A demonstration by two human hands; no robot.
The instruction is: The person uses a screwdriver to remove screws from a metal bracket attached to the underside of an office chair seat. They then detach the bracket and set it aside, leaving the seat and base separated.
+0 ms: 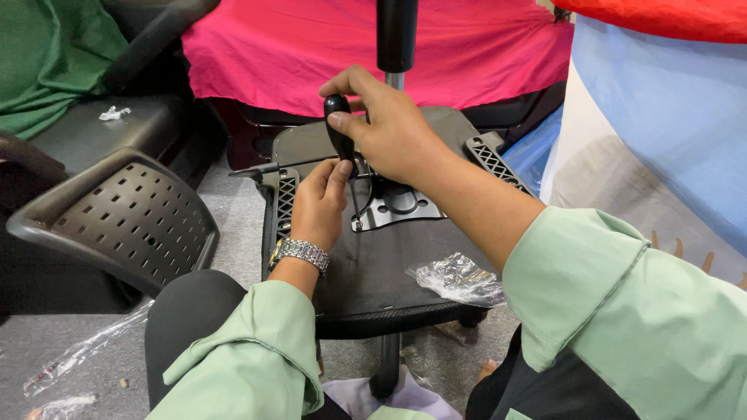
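The right hand (393,128) is closing its grip around the black handle of a screwdriver (339,132), thumb pressing along the side of the handle and fingers curling over its top, so the tool is standing nearly upright with its thin shaft running down toward a silver metal plate (397,206). The wrist is bending downward and the forearm is reaching in from the lower right, its pale green sleeve (630,311) pushed back above the wrist. Just below, the left hand (319,204) is rising with its fingers pressed together around the lower part of the tool, where handle meets shaft; I cannot tell whether it is pinching the shaft itself or something small beside it. A silver wristwatch (299,252) is sitting on that wrist, and the left forearm is coming straight up from the lap. The plate is lying on the black underside of an upturned chair seat (373,272), with a black gas-lift column (396,35) standing up behind the hands. A crumpled clear plastic bag (457,278) is resting on the seat near the right forearm. To the left, a perforated black chair back (128,218) is lying on the grey floor (241,233), and a pink cloth (311,47) is draping over furniture beyond.
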